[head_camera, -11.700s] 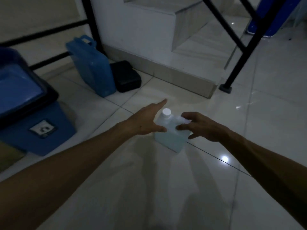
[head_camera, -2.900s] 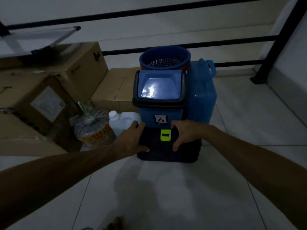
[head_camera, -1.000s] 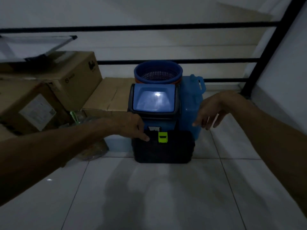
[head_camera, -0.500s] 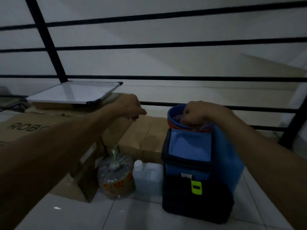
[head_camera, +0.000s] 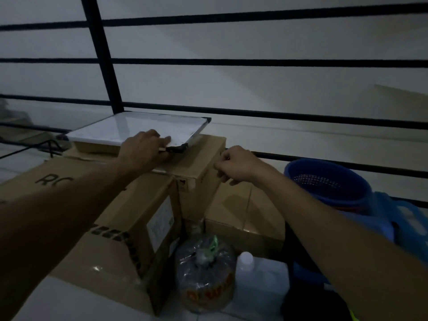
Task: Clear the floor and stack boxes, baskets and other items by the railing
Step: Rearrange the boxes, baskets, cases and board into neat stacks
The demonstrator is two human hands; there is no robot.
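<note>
**Cardboard stack by the railing, both our hands up at the top**

Cardboard boxes fill the left and middle of our view, piled against the black railing (head_camera: 254,62). On the upper box (head_camera: 199,163) lies a white board (head_camera: 139,129) with a dark frame, on top of a thin flat carton. Our left hand (head_camera: 143,151) rests at the board's near corner, fingers laid forward over its edge; whether they grip the frame we cannot tell. Our right hand (head_camera: 236,164) hovers just beside the upper box's right edge, fingers curled in loosely, and we see nothing held in it.

Lower down, a large box (head_camera: 111,228) with a pale label stands on the floor. Tucked in front of the boxes sit a tied clear plastic bag (head_camera: 205,272) and a white jug (head_camera: 261,281) with a round cap, touching each other. To the right, a blue basket (head_camera: 328,181) sits near the railing, above a blue bin (head_camera: 393,218) that our right arm partly hides.
</note>
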